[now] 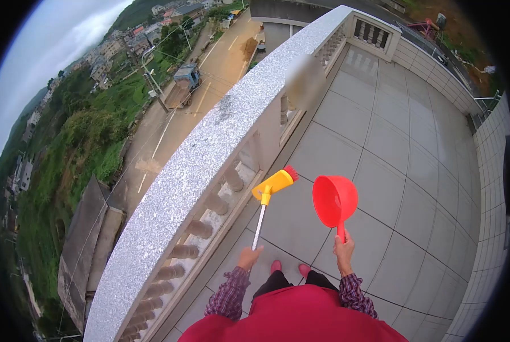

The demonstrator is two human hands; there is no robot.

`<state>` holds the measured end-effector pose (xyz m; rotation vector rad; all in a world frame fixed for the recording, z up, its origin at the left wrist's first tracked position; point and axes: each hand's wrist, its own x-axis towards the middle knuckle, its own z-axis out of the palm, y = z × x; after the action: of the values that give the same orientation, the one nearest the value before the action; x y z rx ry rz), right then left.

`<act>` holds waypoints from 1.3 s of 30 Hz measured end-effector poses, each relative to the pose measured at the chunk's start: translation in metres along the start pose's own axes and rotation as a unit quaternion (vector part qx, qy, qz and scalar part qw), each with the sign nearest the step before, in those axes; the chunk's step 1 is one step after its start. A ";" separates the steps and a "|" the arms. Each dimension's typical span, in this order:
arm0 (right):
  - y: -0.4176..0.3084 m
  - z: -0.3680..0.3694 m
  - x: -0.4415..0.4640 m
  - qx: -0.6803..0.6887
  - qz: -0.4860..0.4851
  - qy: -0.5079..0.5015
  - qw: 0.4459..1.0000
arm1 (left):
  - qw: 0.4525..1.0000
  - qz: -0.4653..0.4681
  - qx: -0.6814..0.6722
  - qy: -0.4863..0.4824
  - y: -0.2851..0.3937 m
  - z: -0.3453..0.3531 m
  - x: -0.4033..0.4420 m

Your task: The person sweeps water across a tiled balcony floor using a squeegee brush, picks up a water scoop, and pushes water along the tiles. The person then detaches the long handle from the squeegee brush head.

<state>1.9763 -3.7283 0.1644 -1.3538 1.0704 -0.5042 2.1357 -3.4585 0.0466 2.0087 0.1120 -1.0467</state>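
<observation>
One yellow-headed, red-bristled brush (274, 184) is gripped in the left hand (247, 259), nearer the speckled grey stone balustrade (195, 162), shaft angled toward it, while the right hand (344, 251), farther off, holds a round red plastic dipper (336, 200).

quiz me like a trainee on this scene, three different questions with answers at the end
1. Which hand grips the yellow brush with red bristles and a slim pale handle?
2. True or false: the round-bowled red dipper rests on the grey tiled floor.
3. Fill the gap: the speckled pale stone rail runs along the person's ____ side.

Key:
1. The left hand.
2. False; the right hand holds it up by its handle.
3. left
</observation>
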 end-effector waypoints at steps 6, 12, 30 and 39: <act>-0.004 -0.013 -0.004 -0.006 -0.033 0.034 0.999 | 0.970 0.091 -0.172 -0.146 0.028 -0.005 -0.061; -0.003 -0.038 -0.018 0.036 -0.034 0.065 0.997 | 0.980 0.195 0.038 0.031 -0.021 0.024 -0.042; 0.003 -0.089 -0.051 0.089 -0.023 0.195 0.976 | 0.991 0.127 0.036 -0.019 -0.009 0.040 0.003; 0.032 -0.107 -0.087 0.227 0.040 0.168 0.958 | 0.993 -0.096 -0.031 -0.066 -0.027 0.067 -0.005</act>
<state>1.8373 -3.7069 0.1762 -0.8331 1.1870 -0.8835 2.0784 -3.4874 0.0130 1.8944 0.2688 -1.2784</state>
